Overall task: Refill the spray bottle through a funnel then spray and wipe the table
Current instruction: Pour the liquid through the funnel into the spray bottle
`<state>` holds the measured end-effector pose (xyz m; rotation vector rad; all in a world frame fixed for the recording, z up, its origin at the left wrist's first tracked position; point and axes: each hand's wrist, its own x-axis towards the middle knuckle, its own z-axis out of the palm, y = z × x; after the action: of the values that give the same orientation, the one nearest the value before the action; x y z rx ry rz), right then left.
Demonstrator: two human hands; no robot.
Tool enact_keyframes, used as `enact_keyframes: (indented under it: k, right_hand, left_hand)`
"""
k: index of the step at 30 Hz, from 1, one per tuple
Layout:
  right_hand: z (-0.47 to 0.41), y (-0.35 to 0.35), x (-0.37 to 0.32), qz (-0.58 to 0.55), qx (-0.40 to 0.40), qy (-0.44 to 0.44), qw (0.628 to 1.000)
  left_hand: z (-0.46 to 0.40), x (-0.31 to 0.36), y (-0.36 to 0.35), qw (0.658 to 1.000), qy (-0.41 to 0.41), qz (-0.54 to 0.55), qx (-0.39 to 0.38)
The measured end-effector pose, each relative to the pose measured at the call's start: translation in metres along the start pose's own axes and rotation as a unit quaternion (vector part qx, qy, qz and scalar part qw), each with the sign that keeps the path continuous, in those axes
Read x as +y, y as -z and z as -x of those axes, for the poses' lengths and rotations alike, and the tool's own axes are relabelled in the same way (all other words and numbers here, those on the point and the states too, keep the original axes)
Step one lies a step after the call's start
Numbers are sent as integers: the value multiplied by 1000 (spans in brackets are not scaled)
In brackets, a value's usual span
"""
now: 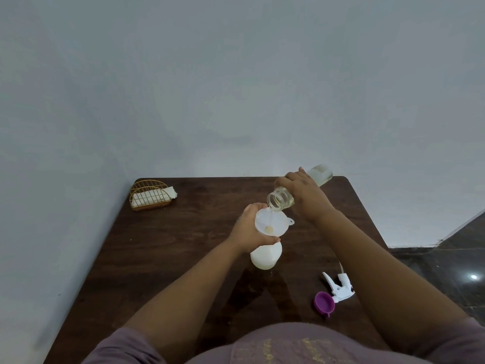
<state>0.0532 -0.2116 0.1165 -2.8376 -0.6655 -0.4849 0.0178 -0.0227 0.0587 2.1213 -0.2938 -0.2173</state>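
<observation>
A white spray bottle [265, 256] without its head stands mid-table, with a white funnel [273, 222] seated in its neck. My left hand [248, 229] grips the bottle's neck and the funnel's left side. My right hand [304, 195] holds a clear glass bottle [280, 199] tilted mouth-down over the funnel, and a thin stream of clear liquid runs from its mouth into the funnel. The white trigger spray head [338, 286] lies on the table to the right, apart from the bottle.
A purple cap [325, 302] lies beside the spray head. A gold wire holder with white napkins [151, 197] sits at the back left corner. The dark wooden table [170, 258] meets the wall at left and back; dark floor lies to the right.
</observation>
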Motion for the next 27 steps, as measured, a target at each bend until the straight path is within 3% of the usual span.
enact_keyframes:
  k: [27]
  right_hand:
    - [0,1,-1,4,9,5,1000]
  left_hand:
    - [0,-1,0,1000,-4,-2,-2]
